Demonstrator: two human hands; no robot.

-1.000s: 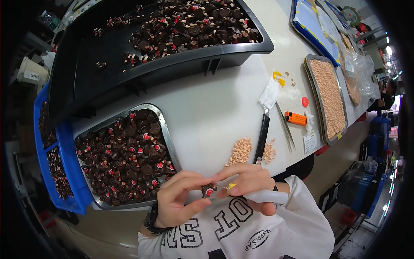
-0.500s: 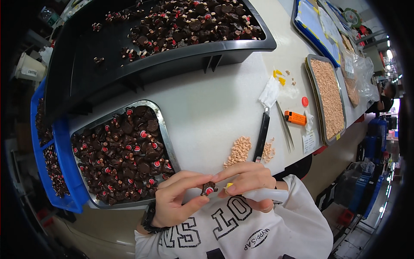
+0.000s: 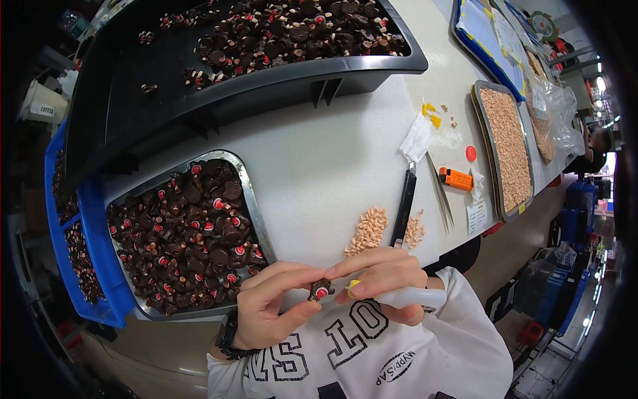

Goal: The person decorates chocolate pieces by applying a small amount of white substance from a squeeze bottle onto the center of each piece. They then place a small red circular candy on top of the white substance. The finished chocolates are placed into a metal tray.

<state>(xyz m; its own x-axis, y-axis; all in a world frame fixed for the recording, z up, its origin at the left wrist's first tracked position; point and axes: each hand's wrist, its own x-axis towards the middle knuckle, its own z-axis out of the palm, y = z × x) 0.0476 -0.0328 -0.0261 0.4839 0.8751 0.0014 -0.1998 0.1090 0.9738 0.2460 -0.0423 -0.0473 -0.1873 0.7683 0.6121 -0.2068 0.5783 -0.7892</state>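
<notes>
Between the thumb and fingers of my left hand [image 3: 269,307] is a small dark brown figurine [image 3: 321,290] with a red-and-white round spot. My right hand [image 3: 385,274] is closed around a white squeeze bottle [image 3: 417,298] with a yellow tip [image 3: 354,286]. That tip points at the figurine, a short gap away. My index fingertips nearly meet above the figurine. Left of my hands, a metal tray [image 3: 258,211] holds many similar brown pieces. Just beyond my right hand lies a pile of small beige bits [image 3: 367,231].
A large black bin [image 3: 266,93] of brown pieces spans the far side. The blue divided bin [image 3: 109,266] stands at the left. Rightward lie a black-handled tool [image 3: 403,206], tweezers [image 3: 442,196], an orange lighter-like object [image 3: 456,179], a red cap [image 3: 470,153] and a tray of beige bits [image 3: 505,146].
Very little differs. Both hands keep their hold, and the yellow tip stays beside the figurine. The whole view has shifted slightly.
</notes>
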